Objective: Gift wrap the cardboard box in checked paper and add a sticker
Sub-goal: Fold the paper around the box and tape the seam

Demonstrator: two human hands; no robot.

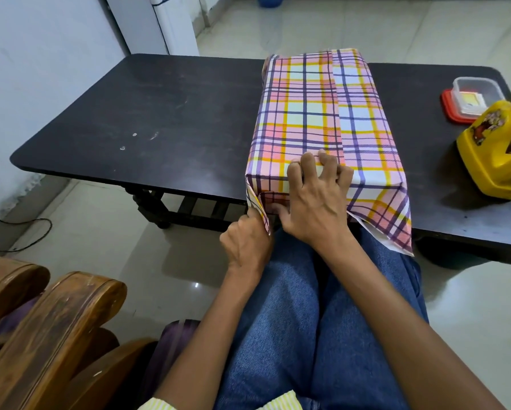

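Observation:
The cardboard box (pixel 316 113) lies lengthwise on the dark table (pixel 147 113), fully covered in pink, yellow and purple checked paper with a seam running along its top. Its near end overhangs the table's front edge. My right hand (pixel 316 199) rests on that near end, fingertips curled over the top edge and thumb pressing the paper against the end face. My left hand (pixel 248 241) pinches the folded left corner flap (pixel 261 214) of the paper. On the right, a loose triangular flap (pixel 393 226) hangs down, white underside showing.
A yellow tape dispenser (pixel 496 152) sits at the table's right, with a clear plastic container on a red lid (pixel 473 99) behind it. Wooden chair arms (pixel 56 327) stand at the lower left. My jeans-clad legs (pixel 307 321) are under the box end. A white appliance stands behind the table.

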